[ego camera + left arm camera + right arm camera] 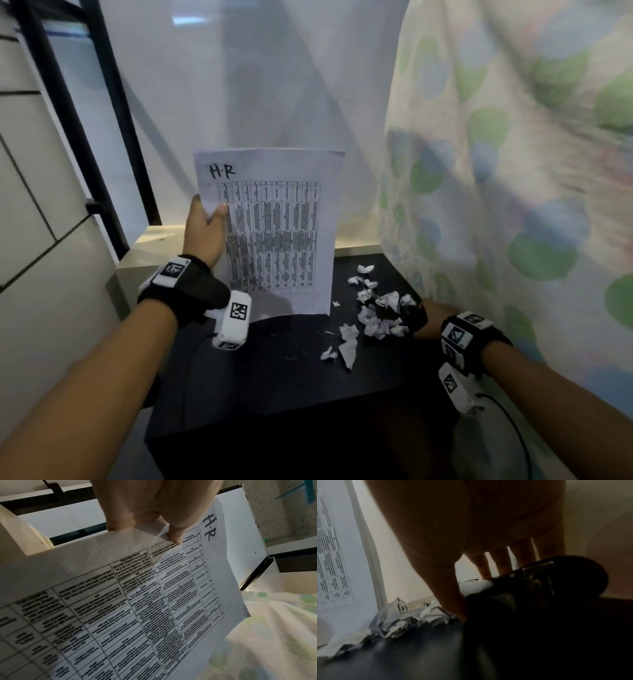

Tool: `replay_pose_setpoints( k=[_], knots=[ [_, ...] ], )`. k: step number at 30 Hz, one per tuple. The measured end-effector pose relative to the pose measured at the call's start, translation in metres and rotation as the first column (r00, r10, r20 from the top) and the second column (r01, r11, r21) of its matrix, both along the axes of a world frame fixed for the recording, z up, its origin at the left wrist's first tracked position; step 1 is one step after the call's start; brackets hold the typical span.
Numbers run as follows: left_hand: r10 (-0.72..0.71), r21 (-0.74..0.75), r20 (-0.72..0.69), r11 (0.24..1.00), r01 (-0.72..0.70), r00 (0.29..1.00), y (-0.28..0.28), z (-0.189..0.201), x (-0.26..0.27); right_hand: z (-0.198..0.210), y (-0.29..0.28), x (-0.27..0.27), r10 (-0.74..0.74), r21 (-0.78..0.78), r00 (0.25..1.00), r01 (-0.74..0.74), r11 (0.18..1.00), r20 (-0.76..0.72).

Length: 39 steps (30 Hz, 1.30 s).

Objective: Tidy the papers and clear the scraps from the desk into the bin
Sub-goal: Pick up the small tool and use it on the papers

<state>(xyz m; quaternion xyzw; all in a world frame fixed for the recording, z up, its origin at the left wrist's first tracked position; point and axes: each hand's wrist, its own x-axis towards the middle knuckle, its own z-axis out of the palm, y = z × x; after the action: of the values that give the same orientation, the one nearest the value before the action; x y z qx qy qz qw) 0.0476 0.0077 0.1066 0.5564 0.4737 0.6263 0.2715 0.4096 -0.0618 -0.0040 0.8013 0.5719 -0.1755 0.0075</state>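
My left hand (209, 219) grips the left edge of a stack of printed papers (281, 233) marked "H·R", with the thumb on the front. The stack stands upright, its bottom edge on the black desk (274, 377). The left wrist view shows the same hand (150, 524) pinching the papers (154, 601). A pile of crumpled white scraps (376, 308) lies to the right of the stack. My right hand (416, 313) is low at the pile's right side, partly hidden by its black strap. In the right wrist view its fingers (496, 563) point down, straight and spread, and the thumb touches the scraps (406, 618).
A dotted green and blue cloth (513, 205) hangs close along the desk's right side. A beige ledge (150, 246) and a black frame (102, 137) stand behind and to the left. No bin is in view.
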Motion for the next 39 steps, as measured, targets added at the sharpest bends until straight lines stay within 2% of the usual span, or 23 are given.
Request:
replay_pose_setpoints(
  k=[4,8,13,16,18,20,21,23,26,28,30,34,39],
  knots=[
    [-0.042,-0.011,0.01,0.999,0.042,0.999,-0.003,0.004,-0.002,-0.004,0.004,0.001,0.001,0.048,1.0,-0.002,0.999,0.005],
    [-0.076,-0.018,0.013,0.997,0.076,0.997,-0.006,0.006,-0.004,0.0,0.002,0.002,-0.069,0.187,0.997,0.063,0.98,0.026],
    [-0.077,-0.013,-0.01,0.997,0.076,0.997,-0.008,0.007,-0.003,0.047,0.001,-0.016,-0.068,0.411,0.971,0.16,0.898,-0.229],
    [-0.071,-0.017,-0.004,0.997,0.071,0.997,-0.008,0.008,-0.003,0.097,0.005,-0.047,0.083,0.591,0.931,0.155,0.792,-0.356],
    [-0.076,-0.016,-0.005,0.997,0.076,0.997,-0.007,0.008,-0.003,0.131,0.006,-0.075,0.263,0.735,0.865,0.163,0.659,-0.428],
    [-0.079,-0.021,-0.008,0.997,0.079,0.997,-0.008,0.009,-0.004,0.166,0.004,-0.109,0.495,0.83,0.72,0.205,0.519,-0.487],
    [-0.086,-0.022,-0.006,0.996,0.086,0.996,-0.008,0.009,-0.004,0.183,0.003,-0.127,0.604,0.867,0.643,0.214,0.449,-0.472],
    [-0.114,-0.027,0.01,0.993,0.114,0.993,-0.006,0.008,-0.006,0.21,0.003,-0.159,0.75,0.926,0.544,0.193,0.325,-0.377],
    [-0.156,-0.025,0.019,0.987,0.156,0.988,-0.004,0.005,-0.009,0.227,0.016,-0.194,0.848,0.951,0.436,0.191,0.242,-0.303],
    [-0.164,-0.001,0.009,0.986,0.164,0.986,-0.002,0.002,-0.011,0.229,0.03,-0.211,0.88,0.943,0.359,0.227,0.243,-0.313],
    [-0.167,0.03,0.023,0.986,0.167,0.986,0.001,0.0,-0.011,0.225,0.043,-0.223,0.879,0.942,0.358,0.231,0.243,-0.315],
    [-0.172,0.058,0.065,0.984,0.168,0.983,0.005,-0.002,-0.01,0.213,0.066,-0.237,0.842,0.957,0.457,0.175,0.232,-0.287],
    [-0.222,0.087,0.079,0.973,0.215,0.972,0.007,-0.009,-0.011,0.211,0.08,-0.245,0.798,0.978,0.579,-0.006,0.208,-0.166]
  ],
)
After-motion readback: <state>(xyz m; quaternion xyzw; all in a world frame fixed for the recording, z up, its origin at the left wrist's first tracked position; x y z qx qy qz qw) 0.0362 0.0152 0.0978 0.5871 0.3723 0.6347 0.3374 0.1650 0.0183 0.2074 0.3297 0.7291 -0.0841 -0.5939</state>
